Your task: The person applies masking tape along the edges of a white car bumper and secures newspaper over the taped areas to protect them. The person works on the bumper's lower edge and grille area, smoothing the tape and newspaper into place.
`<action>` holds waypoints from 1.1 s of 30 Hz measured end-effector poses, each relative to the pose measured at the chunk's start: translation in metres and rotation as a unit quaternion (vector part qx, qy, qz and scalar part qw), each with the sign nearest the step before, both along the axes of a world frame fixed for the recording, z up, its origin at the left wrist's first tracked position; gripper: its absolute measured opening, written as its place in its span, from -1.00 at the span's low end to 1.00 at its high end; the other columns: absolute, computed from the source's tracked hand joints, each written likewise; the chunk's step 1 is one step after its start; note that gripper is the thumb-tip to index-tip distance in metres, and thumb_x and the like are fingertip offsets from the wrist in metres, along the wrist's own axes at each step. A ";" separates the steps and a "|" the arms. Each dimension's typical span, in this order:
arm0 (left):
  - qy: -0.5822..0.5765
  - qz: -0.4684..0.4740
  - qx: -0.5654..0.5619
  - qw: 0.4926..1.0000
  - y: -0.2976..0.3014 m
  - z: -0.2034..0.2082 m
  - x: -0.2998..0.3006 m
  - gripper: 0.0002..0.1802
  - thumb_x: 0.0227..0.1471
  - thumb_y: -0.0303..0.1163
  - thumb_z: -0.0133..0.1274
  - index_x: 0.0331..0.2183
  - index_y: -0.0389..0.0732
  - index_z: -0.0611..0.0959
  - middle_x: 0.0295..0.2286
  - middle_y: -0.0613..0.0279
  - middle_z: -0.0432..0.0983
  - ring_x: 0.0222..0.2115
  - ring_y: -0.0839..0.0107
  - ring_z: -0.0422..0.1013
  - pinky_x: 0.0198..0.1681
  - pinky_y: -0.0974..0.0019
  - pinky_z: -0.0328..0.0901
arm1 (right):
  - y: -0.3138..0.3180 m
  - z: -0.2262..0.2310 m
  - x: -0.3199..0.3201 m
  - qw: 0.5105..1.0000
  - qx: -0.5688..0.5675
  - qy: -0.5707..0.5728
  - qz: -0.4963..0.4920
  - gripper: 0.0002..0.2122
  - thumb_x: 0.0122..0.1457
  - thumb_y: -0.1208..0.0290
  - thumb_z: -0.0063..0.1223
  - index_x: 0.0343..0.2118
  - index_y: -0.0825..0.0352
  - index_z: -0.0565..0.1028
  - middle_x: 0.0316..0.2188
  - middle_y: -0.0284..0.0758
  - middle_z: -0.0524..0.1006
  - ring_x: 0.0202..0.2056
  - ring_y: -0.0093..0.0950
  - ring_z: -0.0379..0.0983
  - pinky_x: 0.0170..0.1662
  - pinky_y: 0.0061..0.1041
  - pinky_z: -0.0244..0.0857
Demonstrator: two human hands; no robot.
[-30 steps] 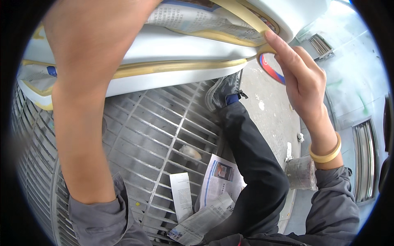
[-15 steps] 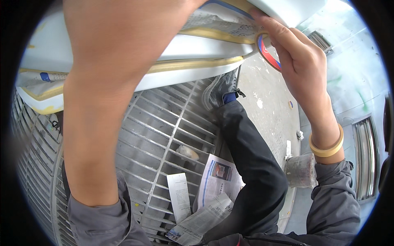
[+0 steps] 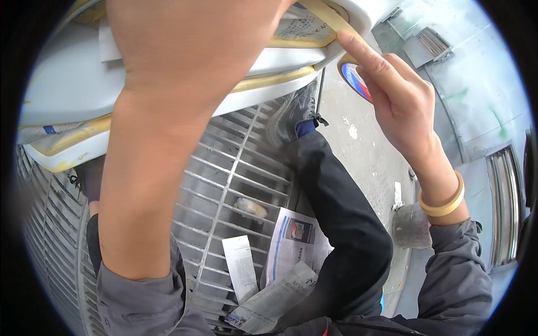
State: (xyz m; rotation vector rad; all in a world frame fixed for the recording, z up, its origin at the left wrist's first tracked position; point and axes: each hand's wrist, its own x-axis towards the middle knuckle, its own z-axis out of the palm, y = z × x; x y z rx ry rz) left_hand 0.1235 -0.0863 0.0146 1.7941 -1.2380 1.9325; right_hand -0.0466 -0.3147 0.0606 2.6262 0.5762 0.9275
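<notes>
My right hand (image 3: 400, 95) holds a roll of masking tape (image 3: 354, 78) with a red and blue inner ring, its fingers curled in around it. The index finger is stretched out, its tip on a pale yellow tape strip (image 3: 328, 17) along the edge of a large white curved panel (image 3: 67, 89). Printed paper (image 3: 305, 29) covers part of that panel, bordered by more yellow tape. Large in the upper picture, my left hand (image 3: 190, 45) reaches over the panel; its fingers are out of sight past the top edge. A tape ring (image 3: 445, 207) circles my right wrist.
Below lies a metal floor grating (image 3: 216, 193) with newspaper sheets (image 3: 294, 241), a white paper slip (image 3: 241, 269) and a crumpled pale lump (image 3: 250, 208) on or under it. My shoe (image 3: 300, 109) stands near the panel. A grey cylindrical container (image 3: 412, 227) is at right, beside a wall vent (image 3: 504, 201).
The view has shifted, and the panel shows more at left. My left arm sits further right in the picture. My right hand is slightly lower and left, still holding the tape roll.
</notes>
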 end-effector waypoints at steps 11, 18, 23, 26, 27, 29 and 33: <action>-0.020 0.027 0.002 0.999 0.012 0.007 0.004 -0.18 -0.42 -0.51 0.55 0.01 -0.09 0.62 0.09 0.04 0.41 0.12 0.01 0.33 0.15 -0.03 0.25 | -0.009 0.005 0.016 1.000 0.009 -0.021 0.015 -0.47 0.32 0.66 0.20 0.32 0.04 0.56 -0.49 -0.34 0.55 -0.53 -0.51 0.41 -0.37 -0.51 0.39; -0.023 0.031 0.001 0.999 0.009 0.009 0.003 -0.15 -0.42 -0.50 0.56 0.03 -0.08 0.61 0.12 0.04 0.39 0.14 0.00 0.31 0.17 -0.04 0.24 | 0.004 0.017 0.011 0.998 0.051 0.033 -0.028 -0.58 0.22 0.68 0.13 0.16 0.32 0.58 -0.41 -0.10 0.66 -0.41 -0.14 0.65 -0.36 -0.25 0.53; -0.022 0.029 -0.001 0.999 0.000 0.009 0.002 -0.12 -0.43 -0.49 0.56 0.05 -0.08 0.60 0.14 0.04 0.38 0.17 -0.01 0.30 0.19 -0.05 0.23 | 0.003 0.012 0.016 0.997 0.070 0.015 0.016 -0.61 0.22 0.67 0.13 0.13 0.34 0.58 -0.36 -0.08 0.67 -0.37 -0.09 0.65 -0.32 -0.23 0.52; -0.023 0.033 -0.003 0.999 -0.006 0.009 0.000 -0.11 -0.44 -0.49 0.56 0.06 -0.08 0.60 0.15 0.03 0.37 0.18 -0.02 0.29 0.20 -0.05 0.23 | 0.004 0.013 0.018 0.996 0.082 0.028 0.021 -0.64 0.23 0.66 0.12 0.10 0.35 0.58 -0.38 -0.08 0.66 -0.37 -0.08 0.65 -0.32 -0.23 0.52; -0.021 0.035 -0.004 0.999 -0.009 0.010 0.000 -0.11 -0.44 -0.49 0.56 0.06 -0.07 0.60 0.16 0.03 0.37 0.18 -0.02 0.29 0.21 -0.05 0.22 | 0.004 0.013 0.019 0.996 0.083 0.028 0.019 -0.67 0.23 0.64 0.13 0.07 0.37 0.59 -0.39 -0.08 0.66 -0.38 -0.10 0.65 -0.33 -0.23 0.51; -0.021 0.033 -0.010 0.999 -0.020 0.010 -0.004 -0.10 -0.44 -0.48 0.57 0.07 -0.07 0.60 0.16 0.03 0.37 0.19 -0.02 0.28 0.21 -0.06 0.22 | -0.001 0.008 0.021 0.997 0.076 -0.003 0.005 -0.72 0.24 0.58 0.17 0.02 0.34 0.64 -0.45 -0.12 0.65 -0.44 -0.19 0.64 -0.36 -0.27 0.50; -0.020 0.034 -0.022 0.999 -0.042 0.009 -0.009 -0.08 -0.44 -0.48 0.57 0.08 -0.07 0.59 0.18 0.03 0.36 0.21 -0.03 0.27 0.23 -0.06 0.21 | -0.008 -0.008 0.026 0.992 0.084 -0.098 0.009 -0.64 0.24 0.48 0.27 0.07 -0.02 0.70 -0.49 -0.28 0.63 -0.46 -0.26 0.63 -0.41 -0.32 0.49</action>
